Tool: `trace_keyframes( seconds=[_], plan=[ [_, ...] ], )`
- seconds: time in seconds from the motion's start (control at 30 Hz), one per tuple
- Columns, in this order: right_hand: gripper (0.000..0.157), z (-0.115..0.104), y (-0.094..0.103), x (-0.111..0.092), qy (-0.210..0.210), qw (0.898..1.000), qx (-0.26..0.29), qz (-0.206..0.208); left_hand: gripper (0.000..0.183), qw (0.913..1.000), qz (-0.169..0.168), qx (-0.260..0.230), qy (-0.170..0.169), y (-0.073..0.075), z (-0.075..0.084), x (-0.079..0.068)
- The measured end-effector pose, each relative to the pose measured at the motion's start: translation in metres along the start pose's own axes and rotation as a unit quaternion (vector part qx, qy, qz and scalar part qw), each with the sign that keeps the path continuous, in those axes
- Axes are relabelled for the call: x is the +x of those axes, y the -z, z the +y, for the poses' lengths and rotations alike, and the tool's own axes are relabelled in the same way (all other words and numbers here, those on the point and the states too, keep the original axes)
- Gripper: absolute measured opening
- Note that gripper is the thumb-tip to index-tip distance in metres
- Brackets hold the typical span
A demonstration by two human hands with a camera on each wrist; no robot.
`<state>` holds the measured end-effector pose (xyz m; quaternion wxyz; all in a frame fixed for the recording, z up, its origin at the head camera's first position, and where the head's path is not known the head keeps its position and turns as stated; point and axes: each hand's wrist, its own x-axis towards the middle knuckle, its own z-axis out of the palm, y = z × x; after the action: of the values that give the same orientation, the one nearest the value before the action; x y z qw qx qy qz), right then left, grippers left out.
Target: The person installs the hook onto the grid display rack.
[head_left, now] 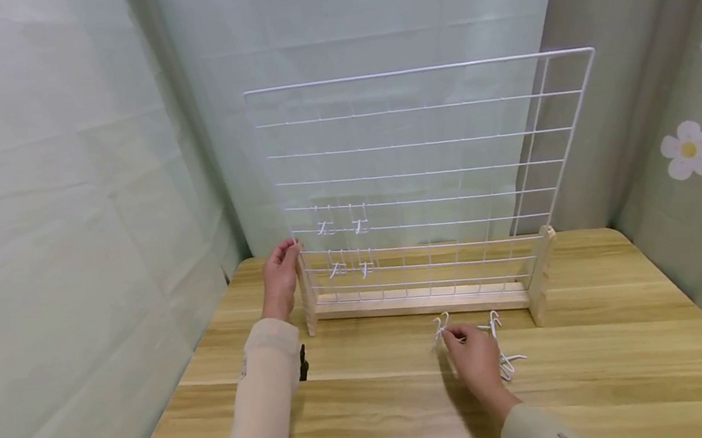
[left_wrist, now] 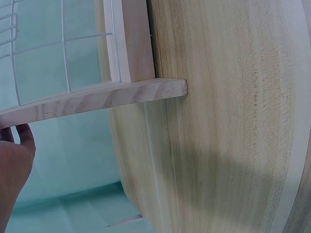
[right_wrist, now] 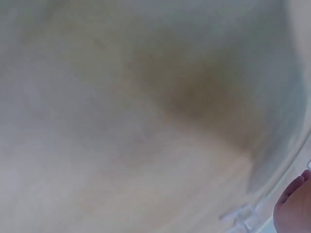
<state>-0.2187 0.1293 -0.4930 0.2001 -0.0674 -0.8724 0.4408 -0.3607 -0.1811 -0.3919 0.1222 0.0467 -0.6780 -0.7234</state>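
Observation:
A white wire grid panel [head_left: 423, 110] stands upright in a wooden base [head_left: 417, 302] on the table. My left hand [head_left: 280, 277] holds the top of the base's left wooden post [head_left: 307, 292]; the left wrist view shows the fingers [left_wrist: 26, 138] against this post's edge. Between thumb and fingertips, my right hand [head_left: 476, 360] pinches a white wire hook [head_left: 438, 326] in front of the base. More white hooks [head_left: 505, 366] lie on the table just right of that hand. Several similar hooks [head_left: 360, 226] hang in two rows at the grid's lower left.
The wood-grain table [head_left: 379, 417] spreads around the stand. A small black object [head_left: 303, 364] shows beside the left sleeve. Pale curtains [head_left: 49, 179] surround the table, with white flowers on the right one [head_left: 691, 149]. The right wrist view is mostly blurred.

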Motion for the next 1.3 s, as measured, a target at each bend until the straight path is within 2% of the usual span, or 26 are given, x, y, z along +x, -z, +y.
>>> trace_keyframes(
  seconds=[0.47, 0.77, 1.0, 1.3],
  plan=[
    [0.018, -0.020, 0.032, 0.034, -0.029, 0.993, -0.037, 0.112, 0.035, 0.9999, -0.007, 0.005, -0.010, -0.004, -0.002, 0.001],
    [0.015, -0.027, 0.052, 0.055, -0.001, 0.982, -0.054, 0.183, 0.035, 0.9998, -0.014, 0.014, -0.006, -0.003, 0.002, -0.002],
    [0.019, -0.043, 0.066, 0.072, -0.028, 0.980, -0.058, 0.189, 0.031, 0.9998, -0.003, 0.014, -0.015, 0.000, 0.000, 0.000],
    [0.021, -0.066, 0.088, 0.092, -0.016, 0.977, -0.049, 0.205, 0.032, 0.9998, 0.003, -0.007, -0.019, -0.001, 0.003, 0.000]
  ],
)
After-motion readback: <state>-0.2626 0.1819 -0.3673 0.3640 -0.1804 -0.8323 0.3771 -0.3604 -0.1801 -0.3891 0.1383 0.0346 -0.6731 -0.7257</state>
